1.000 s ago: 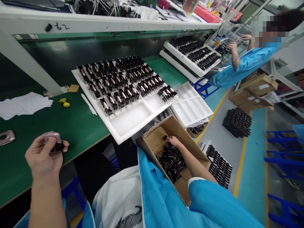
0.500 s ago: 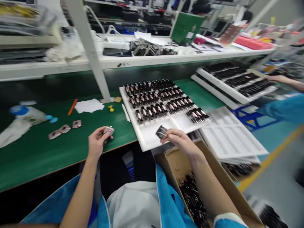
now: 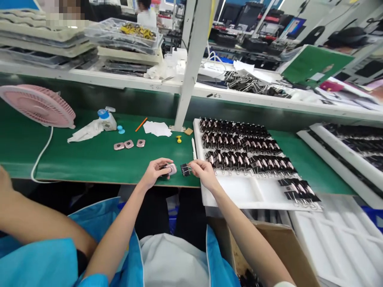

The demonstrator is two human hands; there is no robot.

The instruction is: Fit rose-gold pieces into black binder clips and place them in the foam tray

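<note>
My left hand point(image 3: 156, 172) is closed around a pink watch case point(image 3: 172, 169), its fingers and thumb gripping the edges. Something dark beside the case, under the fingers, is partly hidden. Just to the right, my right hand point(image 3: 204, 172) pinches a black binder clip point(image 3: 185, 170) by its wire handles, the clip's black body turned toward the case with a small gap between them. Beyond my left hand, three more pink watch cases point(image 3: 128, 144) lie on the green bench. A white foam tray point(image 3: 233, 193) at right carries rows of binder clips point(image 3: 239, 141) clamped on pink cases.
A pink fan point(image 3: 38, 105), a bottle with blue cap point(image 3: 108, 120) and white paper point(image 3: 157, 128) stand or lie on the bench. A shelf post point(image 3: 188, 75) rises behind. A cardboard box point(image 3: 278, 239) sits below right; a co-worker's arm point(image 3: 38, 215) is at left.
My right hand has moved left from above the tray's front edge, bringing the binder clip close to the watch case in my left hand. The view has swung left.
</note>
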